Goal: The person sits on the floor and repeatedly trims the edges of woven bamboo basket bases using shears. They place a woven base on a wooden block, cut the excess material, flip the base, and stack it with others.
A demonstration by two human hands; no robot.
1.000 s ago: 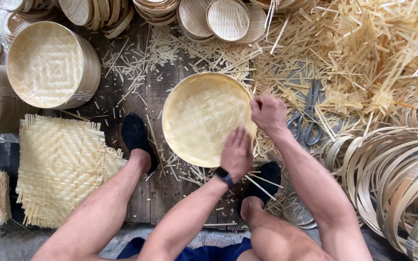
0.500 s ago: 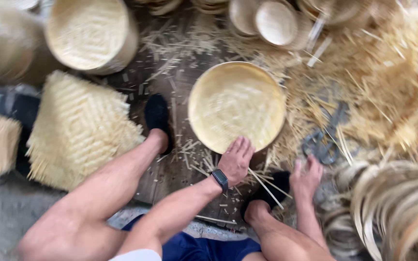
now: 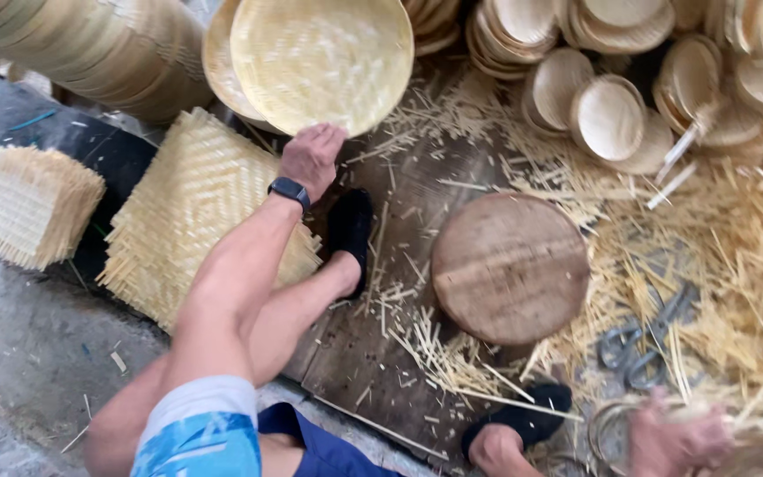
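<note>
My left hand (image 3: pixel 311 159), with a black watch on its wrist, grips the near rim of a round woven bamboo tray (image 3: pixel 324 62). The tray is lifted at the top centre, in front of another round tray (image 3: pixel 215 62) behind it. My right hand (image 3: pixel 677 437) is blurred at the bottom right. It is down among thin bamboo hoops (image 3: pixel 607 426) and strips, and whether it holds one is unclear. A round wooden block (image 3: pixel 509 265) lies bare on the boards between my feet.
Square woven mats (image 3: pixel 196 212) are piled at the left, with a second pile (image 3: pixel 19 203) further left. Stacks of small round trays (image 3: pixel 611 115) fill the top right. Metal shears (image 3: pixel 646 340) lie in loose bamboo strips (image 3: pixel 735 247). My black shoes (image 3: pixel 351 230) rest on the boards.
My left hand has lifted the round tray off the wooden block and carried it up and to the left. My right hand has dropped to the hoops at the bottom right.
</note>
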